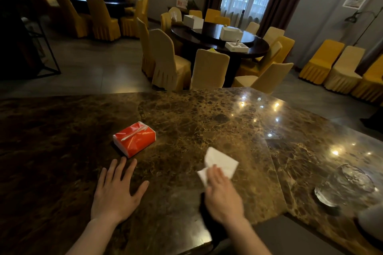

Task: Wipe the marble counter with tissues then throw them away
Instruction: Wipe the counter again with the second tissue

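A dark brown marble counter (196, 114) fills the lower half of the view. My right hand (222, 194) presses a white tissue (222, 161) flat on the marble right of centre; the tissue spreads out beyond my fingertips. My left hand (117, 190) lies flat on the counter with fingers spread and nothing in it. Just beyond its fingertips sits a red tissue pack (134, 138) with a white tissue poking from its slit.
A glass ashtray (346, 186) rests on the counter's right section, with a pale rounded object (371, 221) beside it at the frame edge. Beyond the counter stand round dark dining tables (219, 41) ringed by yellow-covered chairs (209, 68).
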The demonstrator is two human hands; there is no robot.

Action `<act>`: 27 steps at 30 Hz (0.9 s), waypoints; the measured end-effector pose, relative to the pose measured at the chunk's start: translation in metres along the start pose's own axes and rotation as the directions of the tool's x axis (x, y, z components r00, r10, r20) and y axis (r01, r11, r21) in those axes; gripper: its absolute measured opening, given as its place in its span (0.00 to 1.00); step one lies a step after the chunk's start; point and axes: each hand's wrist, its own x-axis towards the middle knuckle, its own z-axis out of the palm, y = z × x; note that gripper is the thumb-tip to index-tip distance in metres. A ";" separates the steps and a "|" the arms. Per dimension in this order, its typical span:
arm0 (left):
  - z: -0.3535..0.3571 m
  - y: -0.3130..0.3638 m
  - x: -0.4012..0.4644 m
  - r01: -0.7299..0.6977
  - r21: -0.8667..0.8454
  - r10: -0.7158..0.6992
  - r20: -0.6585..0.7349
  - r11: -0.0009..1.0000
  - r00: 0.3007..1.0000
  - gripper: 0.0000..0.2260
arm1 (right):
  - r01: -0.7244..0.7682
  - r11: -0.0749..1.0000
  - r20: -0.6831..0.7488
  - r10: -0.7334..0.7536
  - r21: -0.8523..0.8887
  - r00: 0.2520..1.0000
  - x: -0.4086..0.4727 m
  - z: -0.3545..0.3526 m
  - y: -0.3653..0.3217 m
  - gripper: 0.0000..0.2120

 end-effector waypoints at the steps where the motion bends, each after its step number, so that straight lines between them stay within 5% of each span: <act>1: 0.000 0.000 0.000 -0.002 0.003 0.002 -0.004 1.000 1.000 0.42 | -0.071 0.997 -0.004 0.071 0.004 0.997 0.001 -0.008 0.015 0.27; 5: 0.003 0.003 0.001 0.002 0.012 -0.002 -0.018 1.000 1.000 0.43 | -0.174 0.982 -0.073 0.179 0.067 0.981 0.005 0.004 -0.002 0.28; 12: 0.001 0.003 0.000 0.000 0.042 0.001 -0.021 0.999 1.000 0.42 | 0.267 0.961 0.002 -0.268 0.077 0.963 -0.013 0.042 -0.079 0.26; 17: -0.002 0.002 -0.002 -0.006 0.016 0.006 0.006 1.000 1.000 0.39 | 0.009 0.997 -0.106 -0.001 0.077 0.994 0.002 0.004 -0.016 0.22; 22: 0.000 0.004 0.000 -0.001 0.025 0.001 0.001 1.000 1.000 0.41 | -0.232 0.971 -0.238 0.240 0.060 0.941 0.018 -0.021 0.030 0.15; 24: 0.001 0.003 0.001 0.001 0.021 -0.001 -0.009 1.000 1.000 0.41 | -0.223 0.971 -0.264 0.239 0.091 0.934 0.022 -0.019 0.015 0.15; 27: 0.002 0.001 0.001 0.006 0.018 -0.006 -0.015 1.000 1.000 0.41 | -0.012 0.991 -0.249 0.044 0.131 0.968 0.018 0.001 -0.038 0.17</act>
